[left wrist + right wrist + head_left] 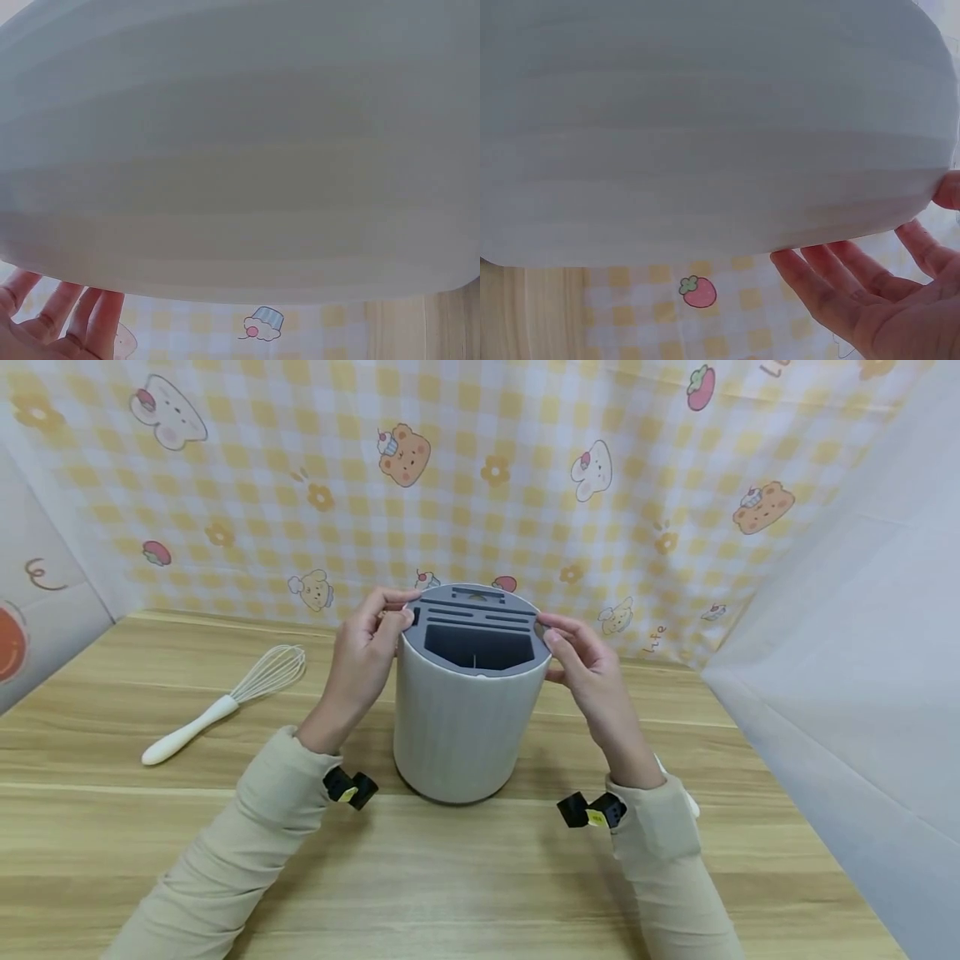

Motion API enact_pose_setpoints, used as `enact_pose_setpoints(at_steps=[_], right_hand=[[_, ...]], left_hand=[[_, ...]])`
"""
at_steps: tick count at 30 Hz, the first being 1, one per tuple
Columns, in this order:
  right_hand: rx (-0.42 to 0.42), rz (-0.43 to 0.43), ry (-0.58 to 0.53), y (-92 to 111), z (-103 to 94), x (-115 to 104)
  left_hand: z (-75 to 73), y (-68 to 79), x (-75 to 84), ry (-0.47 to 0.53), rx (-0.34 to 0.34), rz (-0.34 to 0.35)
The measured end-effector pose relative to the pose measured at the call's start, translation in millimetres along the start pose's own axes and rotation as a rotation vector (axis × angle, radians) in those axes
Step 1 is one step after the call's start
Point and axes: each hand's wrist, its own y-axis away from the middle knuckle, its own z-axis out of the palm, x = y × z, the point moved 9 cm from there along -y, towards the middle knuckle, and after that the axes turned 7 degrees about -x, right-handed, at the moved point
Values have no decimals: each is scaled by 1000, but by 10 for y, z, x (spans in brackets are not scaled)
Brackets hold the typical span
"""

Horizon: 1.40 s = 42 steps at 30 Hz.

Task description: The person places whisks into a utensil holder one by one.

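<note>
A white utensil holder [465,735], round and softly ribbed, stands upright on the table in the head view. Its grey slotted insert [480,620] fills the top, with narrow slots behind a wide dark opening. At the left of the rim, my left hand [363,647] pinches the edge, thumb on top and fingers along the outer wall. My right hand [588,672] grips the right side of the rim in much the same way. The ribbed wall [247,165] fills most of the left wrist view. In the right wrist view, fingertips of the right hand [885,300] touch the wall [705,150].
A white whisk [225,706] lies on the wooden table [450,877], left of the holder. Part of a white object [693,807] shows from behind the right sleeve. A yellow checked cloth [480,518] with cartoon prints hangs at the back, and pale sheets flank both sides.
</note>
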Motion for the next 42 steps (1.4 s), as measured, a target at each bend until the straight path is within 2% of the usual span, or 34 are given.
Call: enact_pose_setpoints(at_steps=[12,24,31,36,42], right_hand=[[-15,14,13,18,-11,14],[17,-6,28,6,-60,21],[17,-13,22,3,-61,14],[12,-16,21,0,-44,10],[5,-20,24,-7,-26,9]], left_hand=[[29,-4,3,11,-43,-35],[47,-39,19,-44,-121,-72],[33,-61,27,-35,-199,-70],[-77,-78,55,-49,-222,-44],[-323,-100,1,-126,-189,-56]])
